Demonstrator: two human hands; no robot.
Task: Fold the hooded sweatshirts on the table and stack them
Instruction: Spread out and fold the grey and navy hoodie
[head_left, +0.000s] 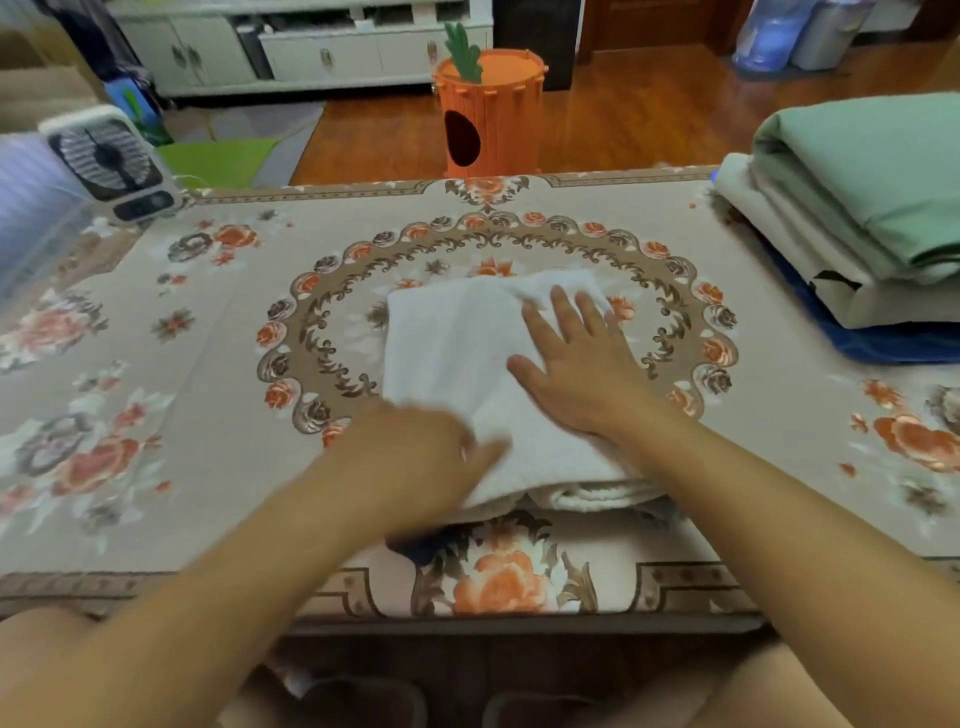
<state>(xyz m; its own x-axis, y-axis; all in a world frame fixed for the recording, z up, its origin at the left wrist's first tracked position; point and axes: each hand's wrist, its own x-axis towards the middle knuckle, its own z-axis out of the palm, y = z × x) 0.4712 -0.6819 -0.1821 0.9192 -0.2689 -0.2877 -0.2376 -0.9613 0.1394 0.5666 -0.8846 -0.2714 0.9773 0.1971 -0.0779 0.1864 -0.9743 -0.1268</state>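
- A folded white sweatshirt (457, 358) is pressed flat under the spread right hand (576, 364) at mid-table (208, 467).
- Its near-left edge is met by the blurred left hand (415, 452); grasp unclear.
- Stacking onto the pile (852, 218), far right of the hands, likely follows.

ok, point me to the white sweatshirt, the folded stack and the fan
white sweatshirt (447, 343): head view, bare upper-left panel.
folded stack (872, 171): head view, green top layer.
fan (106, 156): head view, grille centre.
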